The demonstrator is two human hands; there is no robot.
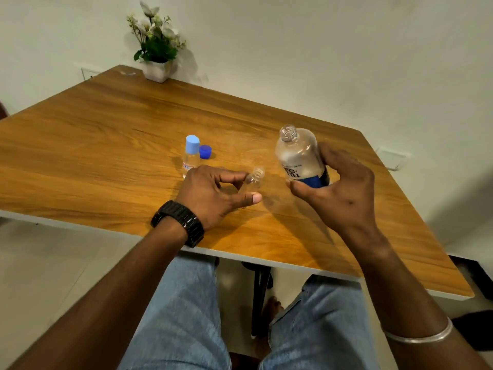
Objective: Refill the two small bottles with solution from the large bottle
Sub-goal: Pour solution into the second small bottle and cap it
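So here's where I'm at: right hand [338, 188] has its fingers wrapped around the lower half of the large bottle [300, 156], cap off, neck tipped up and a bit toward the left, lifted just off the table [106, 134]. Left hand [210, 194] is mostly open, with the index finger and thumb loosely bracketing the uncapped small bottle [254, 178]. I honestly can't tell if those fingertips are pinching it or just sitting next to it. The other small bottle [191, 156] is further back with its light blue cap on, and a loose dark blue cap [205, 151] sits just beside it.

What worries me: that little bottle's mouth is tiny next to the big one's, so if I tip too fast the stream probably overshoots and runs all over the wood. The small one is also clear, light, and maybe leaning a bit, so if my left fingers aren't really holding it, a bump from the big neck likely knocks it over. The big bottle looks slick too, and my hold is low on it, so it could twist as I pour.

Also the loose cap is round. One nudge and it could roll off the edge.
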